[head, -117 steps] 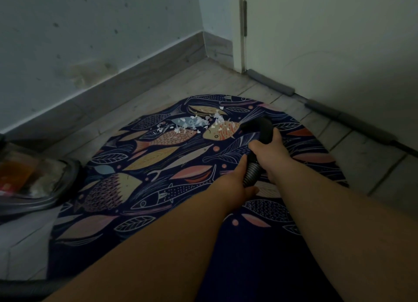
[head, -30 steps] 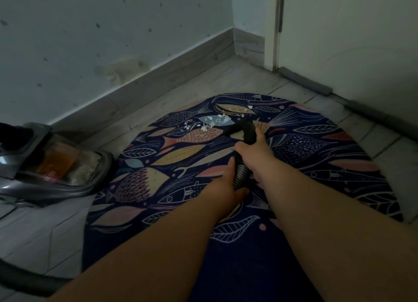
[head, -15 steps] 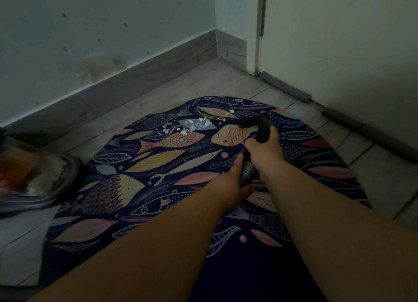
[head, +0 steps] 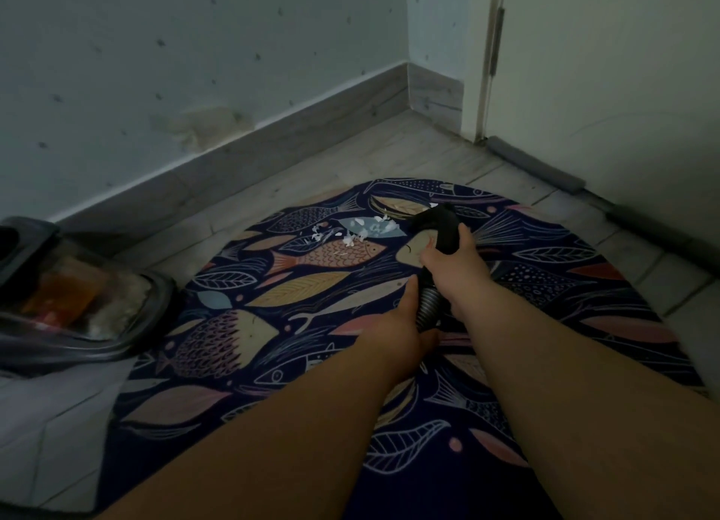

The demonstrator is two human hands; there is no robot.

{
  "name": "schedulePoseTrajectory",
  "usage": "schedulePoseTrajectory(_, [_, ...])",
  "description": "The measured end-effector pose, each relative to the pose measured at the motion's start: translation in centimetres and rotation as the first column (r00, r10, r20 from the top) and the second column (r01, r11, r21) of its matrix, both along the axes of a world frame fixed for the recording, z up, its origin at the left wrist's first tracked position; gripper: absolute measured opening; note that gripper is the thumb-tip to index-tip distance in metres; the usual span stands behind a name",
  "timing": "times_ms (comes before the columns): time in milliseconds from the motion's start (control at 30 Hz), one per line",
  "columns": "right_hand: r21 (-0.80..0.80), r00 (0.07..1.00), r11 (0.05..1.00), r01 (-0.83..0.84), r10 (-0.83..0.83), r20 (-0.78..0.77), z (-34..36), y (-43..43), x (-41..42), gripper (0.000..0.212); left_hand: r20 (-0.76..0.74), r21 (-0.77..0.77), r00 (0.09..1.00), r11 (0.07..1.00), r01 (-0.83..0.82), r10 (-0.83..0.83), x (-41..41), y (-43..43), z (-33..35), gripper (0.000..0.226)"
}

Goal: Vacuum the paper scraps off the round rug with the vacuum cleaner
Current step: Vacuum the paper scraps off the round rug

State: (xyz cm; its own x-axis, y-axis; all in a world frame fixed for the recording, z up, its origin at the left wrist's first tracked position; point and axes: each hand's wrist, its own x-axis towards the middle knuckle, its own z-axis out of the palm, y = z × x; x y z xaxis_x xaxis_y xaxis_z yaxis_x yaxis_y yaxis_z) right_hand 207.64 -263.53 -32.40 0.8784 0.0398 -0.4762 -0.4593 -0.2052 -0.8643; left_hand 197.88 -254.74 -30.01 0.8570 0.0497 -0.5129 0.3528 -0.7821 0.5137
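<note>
A round dark-blue rug with a fish and leaf pattern covers the floor. Small white paper scraps lie in a loose cluster on its far part. The black curved nozzle of the vacuum hose points left, its mouth just right of the scraps. My right hand grips the black nozzle handle. My left hand holds the grey ribbed hose just below it. The vacuum cleaner body sits on the floor at the left edge of the rug.
A grey wall with a skirting board runs behind the rug. A white door with a grey draught strip along its bottom stands at the right. Pale wood-look floor surrounds the rug.
The scraps are fewer than 3.9 s ago. Since half a second ago the nozzle has moved left, closer to the remaining scraps. Both hands keep their hold.
</note>
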Motion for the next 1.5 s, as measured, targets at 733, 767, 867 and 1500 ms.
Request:
schedulePoseTrajectory(733, [-0.003,0.999,0.999,0.038,-0.038,0.004,0.7,-0.2,-1.1,0.084,0.0,0.014,0.999,0.999,0.034,-0.034,-0.7,-0.3,0.6,0.085])
schedulePoseTrajectory(767, [-0.014,0.998,0.998,0.062,-0.062,0.004,0.7,-0.7,-0.7,0.084,0.007,0.004,0.999,0.999,0.048,-0.048,-0.2,-0.7,0.5,0.085])
schedulePoseTrajectory(867, [-0.03,0.991,0.991,0.13,-0.129,0.016,0.5,-2.1,0.3,0.081,0.018,-0.027,0.997,0.997,0.076,-0.076,1.1,-1.7,0.3,0.086])
schedulePoseTrajectory(1500, [-0.122,0.996,0.989,0.08,-0.075,0.041,0.3,-1.3,5.0,0.087,0.092,-0.074,0.996,0.997,0.015,-0.009,5.3,-1.6,-1.0,0.088])
